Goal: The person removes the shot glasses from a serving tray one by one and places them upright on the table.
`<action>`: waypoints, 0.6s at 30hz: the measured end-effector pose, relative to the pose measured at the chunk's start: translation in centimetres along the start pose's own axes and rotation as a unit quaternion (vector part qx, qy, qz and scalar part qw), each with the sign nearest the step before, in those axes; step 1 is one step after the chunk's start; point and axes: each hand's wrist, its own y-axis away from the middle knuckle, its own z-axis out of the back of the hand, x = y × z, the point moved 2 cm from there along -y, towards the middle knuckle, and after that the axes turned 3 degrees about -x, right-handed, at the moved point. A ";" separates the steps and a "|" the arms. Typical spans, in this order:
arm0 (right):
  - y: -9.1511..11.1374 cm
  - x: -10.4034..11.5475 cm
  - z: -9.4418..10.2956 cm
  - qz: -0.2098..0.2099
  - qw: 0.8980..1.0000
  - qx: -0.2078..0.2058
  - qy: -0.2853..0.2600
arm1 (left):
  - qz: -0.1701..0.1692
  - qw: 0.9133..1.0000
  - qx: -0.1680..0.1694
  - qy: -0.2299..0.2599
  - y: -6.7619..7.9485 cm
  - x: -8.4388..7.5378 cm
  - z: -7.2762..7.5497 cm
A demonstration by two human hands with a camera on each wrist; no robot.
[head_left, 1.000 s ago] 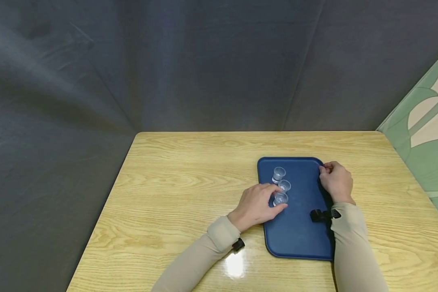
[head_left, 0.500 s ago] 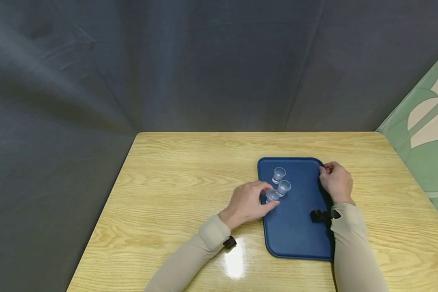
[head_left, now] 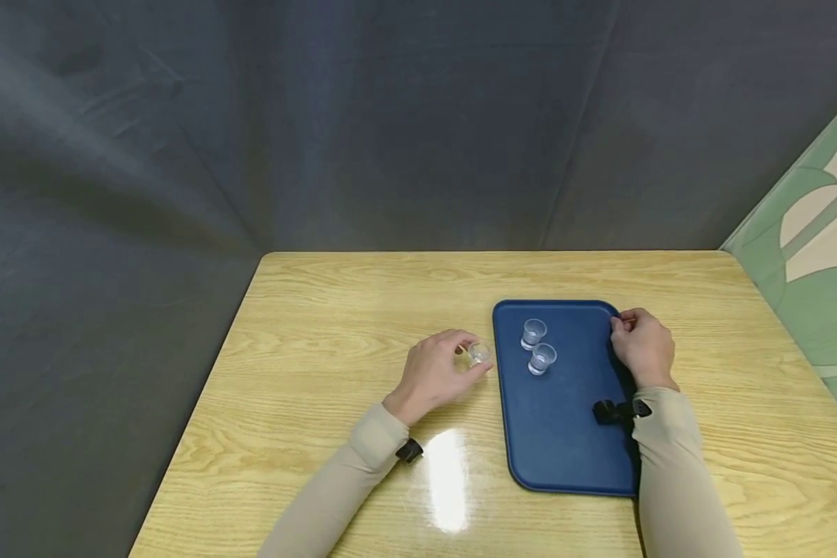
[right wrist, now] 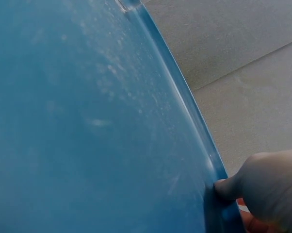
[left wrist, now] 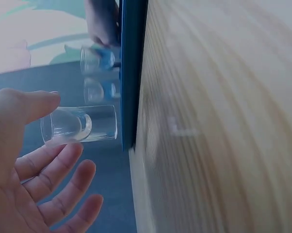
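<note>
My left hand [head_left: 434, 374] pinches a small clear shot glass [left wrist: 78, 124] by its rim end, thumb on one side and fingers on the other. That glass is just left of the blue tray [head_left: 570, 434], its base a little above the wooden table. On the tray, near its left side, two more shot glasses stand upright: one farther back [head_left: 533, 332] and one slightly nearer [head_left: 542, 357]. My right hand [head_left: 644, 346] grips the tray's rim at the far right corner; in the right wrist view its thumb [right wrist: 227, 188] presses the rim's inner side.
The wooden table [head_left: 335, 349] stretches left of the tray and behind it. A dark grey curtain [head_left: 418, 124] hangs beyond the far edge and along the left. A green and cream leaf-patterned panel [head_left: 816, 232] stands at the right.
My left hand has lifted the nearest shot glass from the tray and carried it left over the tray's edge. The right hand and the other two glasses have stayed put.
</note>
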 end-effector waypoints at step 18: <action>0.2 0.1 0.1 -0.007 1.000 0.000 0.001 | 0.083 0.994 -0.069 0.032 0.8 6.8 6.2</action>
